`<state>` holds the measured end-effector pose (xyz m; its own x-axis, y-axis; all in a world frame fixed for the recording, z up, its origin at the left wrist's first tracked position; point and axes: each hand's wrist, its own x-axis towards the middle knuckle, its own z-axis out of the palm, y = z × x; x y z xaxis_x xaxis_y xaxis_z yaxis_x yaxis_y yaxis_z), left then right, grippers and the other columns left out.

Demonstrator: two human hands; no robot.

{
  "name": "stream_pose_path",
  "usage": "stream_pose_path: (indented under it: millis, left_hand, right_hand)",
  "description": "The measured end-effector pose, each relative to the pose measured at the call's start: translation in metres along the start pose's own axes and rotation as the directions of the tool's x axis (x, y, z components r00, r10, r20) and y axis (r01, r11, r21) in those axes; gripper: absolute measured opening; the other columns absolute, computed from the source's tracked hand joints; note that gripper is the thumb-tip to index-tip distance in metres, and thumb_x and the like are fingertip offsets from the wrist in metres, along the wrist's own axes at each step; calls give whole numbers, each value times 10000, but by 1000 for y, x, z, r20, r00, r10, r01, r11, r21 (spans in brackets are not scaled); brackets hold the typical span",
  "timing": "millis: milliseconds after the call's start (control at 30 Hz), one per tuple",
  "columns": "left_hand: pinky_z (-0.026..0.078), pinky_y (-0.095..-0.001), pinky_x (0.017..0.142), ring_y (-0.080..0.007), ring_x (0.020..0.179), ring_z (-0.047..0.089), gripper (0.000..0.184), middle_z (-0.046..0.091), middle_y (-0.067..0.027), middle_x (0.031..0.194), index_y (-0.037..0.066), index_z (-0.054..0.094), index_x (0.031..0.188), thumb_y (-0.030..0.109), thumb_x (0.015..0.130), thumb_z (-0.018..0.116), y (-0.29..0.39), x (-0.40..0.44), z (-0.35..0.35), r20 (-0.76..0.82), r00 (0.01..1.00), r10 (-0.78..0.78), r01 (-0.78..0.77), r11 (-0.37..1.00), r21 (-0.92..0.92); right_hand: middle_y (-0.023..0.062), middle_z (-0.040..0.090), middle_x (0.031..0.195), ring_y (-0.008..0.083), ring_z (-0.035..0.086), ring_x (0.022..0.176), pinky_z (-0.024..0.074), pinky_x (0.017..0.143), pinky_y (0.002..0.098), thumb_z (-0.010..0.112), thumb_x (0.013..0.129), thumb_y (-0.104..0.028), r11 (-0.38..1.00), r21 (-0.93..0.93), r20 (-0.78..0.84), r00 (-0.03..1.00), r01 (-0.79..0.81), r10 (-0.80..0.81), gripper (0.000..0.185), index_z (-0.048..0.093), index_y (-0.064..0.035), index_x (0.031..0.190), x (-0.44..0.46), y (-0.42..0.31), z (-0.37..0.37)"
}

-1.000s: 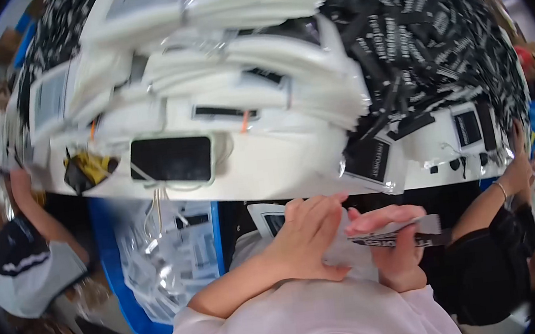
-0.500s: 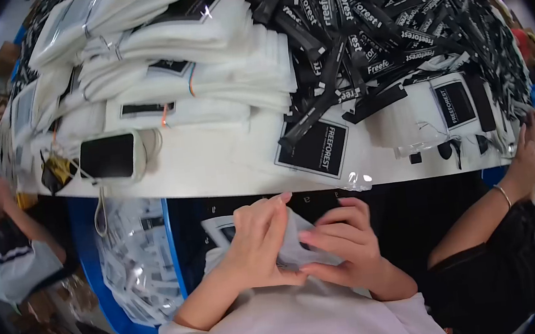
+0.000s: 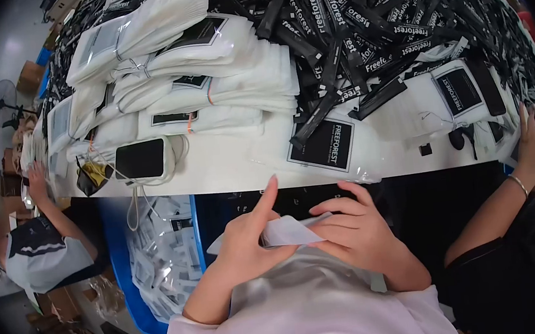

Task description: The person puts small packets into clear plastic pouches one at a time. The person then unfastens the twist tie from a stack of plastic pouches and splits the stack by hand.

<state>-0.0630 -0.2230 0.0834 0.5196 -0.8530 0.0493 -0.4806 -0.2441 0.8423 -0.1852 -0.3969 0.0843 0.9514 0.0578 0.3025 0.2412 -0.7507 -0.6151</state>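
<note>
Thumbs parted since the earlier frame, the left hand point(image 3: 240, 251) and right hand point(image 3: 356, 232) grip a translucent bag point(image 3: 290, 231) near the table point(image 3: 234, 164), mid-handling that calls for steady fingers.

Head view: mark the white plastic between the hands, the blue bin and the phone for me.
White plastic point(image 3: 290, 231): head view, on its pale visible face.
Blue bin point(image 3: 122, 273): head view, on its wall at picture left.
Phone point(image 3: 140, 159): head view, on its dark screen.

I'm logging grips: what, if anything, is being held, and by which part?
A pale bag: the left hand has its left part, the right hand its right edge.
</note>
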Motion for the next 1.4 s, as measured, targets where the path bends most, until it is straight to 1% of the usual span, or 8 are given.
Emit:
stream_pose_path:
  millis: [233, 367, 667, 767, 833, 967, 1167, 1400]
  left_hand:
    - [470, -211, 633, -91, 747, 599, 837, 650, -100, 827, 15, 275, 1360, 41, 668, 745, -27, -7, -22, -141, 983, -114, 27, 863, -505]
    - [456, -195, 604, -62, 701, 585, 233, 653, -94, 774, -34, 642, 965, -13, 735, 677, -55, -23, -42, -135, 975, -177, 8, 633, -774]
    - [428, -332, 648, -261, 699, 624, 226, 663, -147, 874, -26, 647, 929, 122, 762, 606, -93, -76, -92, -371, 928, 38, -218, 862, -458]
    - [404, -320, 730, -266, 828, 633, 297, 667, -147, 854, -31, 641, 963, 158, 735, 634, -114, -150, -133, -242, 960, -141, 12, 884, -466]
    - [419, -350, 798, -296, 968, 596, 410, 649, -173, 929, -46, 606, 1024, 154, 679, 698, -124, -196, -151, -140, 763, -631, 601, 773, -205]
    - [375, -363, 939, -325, 1072, 528, 572, 551, -196, 1153, -25, 541, 1125, 139, 622, 758, -131, -181, -128, -260, 687, -678, 706, 707, 21]
    - [468, -341, 772, -280, 892, 603, 362, 625, -121, 994, 23, 602, 1041, 122, 706, 695, -83, -32, -55, -2, 996, 88, -88, 990, -110]
    - [382, -391, 936, -269, 1130, 483, 334, 563, -70, 1139, 77, 588, 1075, 139, 752, 647, -46, 74, 31, 56, 906, 418, -419, 875, 243]
  right_hand:
    - [102, 587, 902, 225, 550, 816, 422, 761, 312, 717, 657, -26, 957, 238, -404, 879, -167, 254, 322, 585, -36, 951, 51, -23, 36]
    - [107, 588, 880, 228, 551, 743, 449, 650, 297, 670, 706, 4, 835, 462, 82, 952, -297, 293, 226, 595, -10, 919, 77, -27, 45]
    - [60, 616, 894, 215, 573, 764, 441, 685, 332, 623, 742, -43, 879, 474, 224, 960, 42, -167, 194, 618, -50, 936, 135, -28, 88]
    - [54, 616, 863, 235, 575, 760, 445, 680, 331, 613, 729, -23, 962, 267, 102, 994, -60, 34, 183, 621, -60, 908, 123, -14, 77]
    - [54, 613, 864, 243, 572, 766, 447, 680, 331, 609, 709, 0, 977, 29, -33, 976, -212, 213, 202, 617, -59, 902, 103, 18, 55]
    - [56, 572, 975, 235, 536, 871, 426, 743, 339, 564, 666, 4, 833, -535, -22, 988, -141, 154, 249, 594, -59, 905, 98, 65, 23]
    - [38, 560, 991, 207, 532, 934, 415, 801, 333, 534, 704, -96, 755, -648, 134, 991, 98, -13, 250, 600, -68, 943, 85, 89, 10]
    - [46, 558, 696, 208, 575, 660, 469, 621, 305, 636, 646, 7, 838, -533, -552, 797, -113, -244, 301, 621, -26, 945, 27, 93, -22]
